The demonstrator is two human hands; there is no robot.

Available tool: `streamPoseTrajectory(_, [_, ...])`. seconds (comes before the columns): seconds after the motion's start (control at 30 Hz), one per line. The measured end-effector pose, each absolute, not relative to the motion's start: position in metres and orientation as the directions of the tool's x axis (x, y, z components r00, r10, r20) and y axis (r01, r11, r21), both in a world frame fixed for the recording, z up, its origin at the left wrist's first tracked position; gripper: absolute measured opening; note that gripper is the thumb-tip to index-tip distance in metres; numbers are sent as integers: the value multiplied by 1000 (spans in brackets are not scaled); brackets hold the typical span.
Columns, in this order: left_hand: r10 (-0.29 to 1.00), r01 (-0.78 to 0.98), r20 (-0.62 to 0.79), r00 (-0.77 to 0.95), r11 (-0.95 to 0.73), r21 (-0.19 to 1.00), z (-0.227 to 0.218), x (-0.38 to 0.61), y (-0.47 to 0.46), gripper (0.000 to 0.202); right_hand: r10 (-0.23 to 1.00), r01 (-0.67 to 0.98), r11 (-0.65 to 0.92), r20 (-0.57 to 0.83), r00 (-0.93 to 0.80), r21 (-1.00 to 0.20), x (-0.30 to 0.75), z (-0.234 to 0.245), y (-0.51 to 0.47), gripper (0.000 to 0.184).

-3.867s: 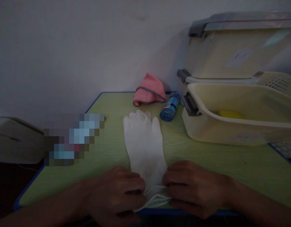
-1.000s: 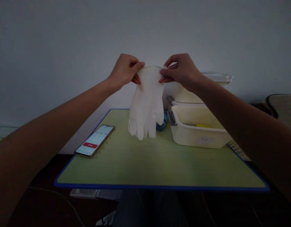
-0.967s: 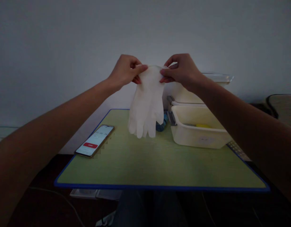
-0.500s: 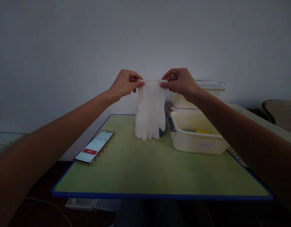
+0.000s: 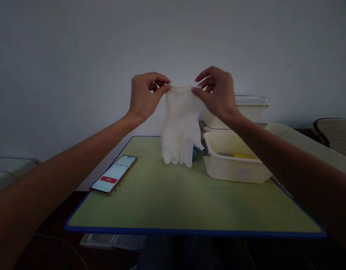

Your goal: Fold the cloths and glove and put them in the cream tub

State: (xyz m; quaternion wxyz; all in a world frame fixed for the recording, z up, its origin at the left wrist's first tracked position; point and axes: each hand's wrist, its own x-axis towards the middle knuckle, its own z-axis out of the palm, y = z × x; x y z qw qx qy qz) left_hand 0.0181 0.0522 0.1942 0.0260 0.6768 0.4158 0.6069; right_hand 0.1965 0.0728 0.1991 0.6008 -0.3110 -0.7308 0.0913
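White glove (image 5: 180,123) (maybe two layered, can't tell) hangs in the air now, vs lying flat on the table (image 5: 173,210) a few seconds back, and slightly higher than a moment ago, so the work reads as holding it up by the cuff. Left hand (image 5: 146,93) pinches one cuff corner, right hand (image 5: 220,90) the other, index lifted clear. It's left of the cream tub (image 5: 217,168), limp, fingers down, cuff a bit wrinkled.
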Motion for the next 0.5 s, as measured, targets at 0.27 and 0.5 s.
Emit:
streamPoseTrajectory(0.27, [629,513,768,-122,-622,591,186,13,63,13,642,241,756,762,-87,-609,198,200,72,21])
streamPoseTrajectory(0.5, [661,512,743,-104,-605,610,190,9,54,17,663,210,744,738,-124,-634,200,205,60,20])
